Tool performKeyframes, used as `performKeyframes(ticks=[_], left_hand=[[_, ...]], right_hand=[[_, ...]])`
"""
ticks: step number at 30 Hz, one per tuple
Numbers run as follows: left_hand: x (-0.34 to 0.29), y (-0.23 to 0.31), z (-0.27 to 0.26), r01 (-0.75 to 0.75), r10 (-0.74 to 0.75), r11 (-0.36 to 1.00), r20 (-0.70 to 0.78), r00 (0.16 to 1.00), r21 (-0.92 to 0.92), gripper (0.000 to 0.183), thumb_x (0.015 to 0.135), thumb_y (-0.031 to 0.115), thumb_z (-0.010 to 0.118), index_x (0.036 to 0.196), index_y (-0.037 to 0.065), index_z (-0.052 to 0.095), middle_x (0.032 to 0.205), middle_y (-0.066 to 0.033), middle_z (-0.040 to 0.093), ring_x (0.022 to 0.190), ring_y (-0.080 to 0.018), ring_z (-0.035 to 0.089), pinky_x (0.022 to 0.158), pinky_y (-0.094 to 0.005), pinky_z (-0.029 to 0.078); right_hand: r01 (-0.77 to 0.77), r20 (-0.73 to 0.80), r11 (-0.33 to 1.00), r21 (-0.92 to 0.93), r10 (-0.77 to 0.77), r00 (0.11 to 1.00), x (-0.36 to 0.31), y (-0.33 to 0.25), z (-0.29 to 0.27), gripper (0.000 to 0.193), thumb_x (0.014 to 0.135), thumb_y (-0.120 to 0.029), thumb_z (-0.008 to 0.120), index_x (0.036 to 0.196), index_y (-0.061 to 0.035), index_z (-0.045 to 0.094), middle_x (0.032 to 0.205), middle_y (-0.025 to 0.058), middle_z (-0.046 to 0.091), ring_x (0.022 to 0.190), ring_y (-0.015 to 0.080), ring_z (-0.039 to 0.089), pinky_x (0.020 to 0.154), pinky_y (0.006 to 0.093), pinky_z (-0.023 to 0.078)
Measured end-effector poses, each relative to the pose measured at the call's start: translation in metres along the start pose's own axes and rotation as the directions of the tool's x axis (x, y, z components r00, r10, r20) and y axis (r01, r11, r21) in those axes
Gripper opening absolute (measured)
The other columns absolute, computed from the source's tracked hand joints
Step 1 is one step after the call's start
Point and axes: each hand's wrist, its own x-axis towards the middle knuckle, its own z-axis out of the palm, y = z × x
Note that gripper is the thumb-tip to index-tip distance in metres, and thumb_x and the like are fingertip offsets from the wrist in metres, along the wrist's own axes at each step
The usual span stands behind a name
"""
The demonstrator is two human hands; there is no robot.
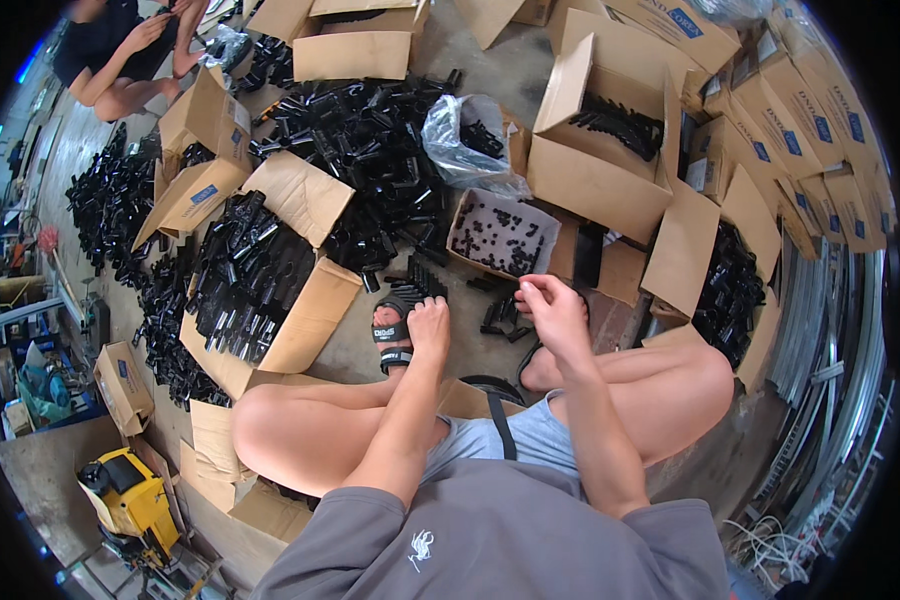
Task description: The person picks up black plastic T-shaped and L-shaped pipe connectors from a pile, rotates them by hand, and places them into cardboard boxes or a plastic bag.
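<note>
My left hand (430,326) is closed, its knuckles up, beside a short row of black tube-like pieces (425,277) in front of my sandalled foot. Whatever its fingers hold is hidden. My right hand (555,314) makes a pinch with thumb and forefinger just off the near right corner of a small open box (503,191). Small black caps (500,236) lie scattered inside that box. Anything between the right fingertips is too small to name. A few loose black pieces (503,316) lie on the floor between my feet, left of the right hand.
A large heap of black pieces (355,140) spreads ahead. Open cartons of them stand left (315,320), right (675,262) and far right-centre (600,178). A clear plastic bag (455,150) covers another box. Stacked cartons (790,130) and metal rails line the right. Another person (120,55) sits far left.
</note>
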Motion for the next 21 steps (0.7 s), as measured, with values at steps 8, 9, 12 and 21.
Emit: performKeyframes(ticks=[8,9,12,21], left_hand=[[-0.013,0.005,0.012,-0.040,0.048,0.997,-0.115,0.992,0.071,0.008,0.079,0.015,0.068,0.086,0.012,0.070,0.095,-0.0064,0.067,0.092,-0.0233,0.065,0.074,-0.0346,0.052],[-0.013,0.010,0.008,-0.063,0.067,0.996,-0.067,0.996,0.065,0.010,0.079,0.014,0.068,0.087,0.011,0.070,0.097,-0.0066,0.066,0.094,-0.0233,0.064,0.075,-0.0344,0.052],[-0.014,0.017,-0.005,-0.208,0.209,0.977,-0.020,0.978,0.044,0.014,0.078,0.014,0.069,0.091,0.011,0.072,0.097,-0.0070,0.066,0.100,-0.0254,0.062,0.081,-0.0360,0.050],[-0.016,0.023,0.009,-0.085,0.093,0.995,0.140,0.986,-0.056,0.024,0.084,0.011,0.070,0.107,0.009,0.062,0.095,-0.0127,0.073,0.091,-0.0286,0.073,0.075,-0.0388,0.059]], right_hand=[[-0.221,-0.191,0.442,-0.869,0.112,0.975,0.049,0.116,0.008,0.026,0.090,-0.017,0.064,0.109,-0.0007,0.071,0.110,0.0243,0.072,0.109,0.0412,0.068,0.093,0.0491,0.055],[-0.209,-0.190,0.395,-0.895,0.088,0.978,0.054,0.134,0.009,0.025,0.091,-0.015,0.062,0.109,-0.0008,0.071,0.111,0.0230,0.072,0.111,0.0395,0.068,0.094,0.0483,0.055],[-0.209,-0.197,0.283,-0.936,0.072,0.978,0.066,0.183,0.010,0.025,0.096,-0.012,0.053,0.108,-0.0015,0.072,0.116,0.0185,0.072,0.114,0.0333,0.067,0.095,0.0445,0.054],[-0.204,-0.225,0.248,-0.947,-0.061,0.972,0.059,0.197,0.003,0.023,0.096,-0.010,0.054,0.107,-0.0016,0.071,0.108,0.0182,0.074,0.107,0.0325,0.069,0.093,0.0425,0.054]])
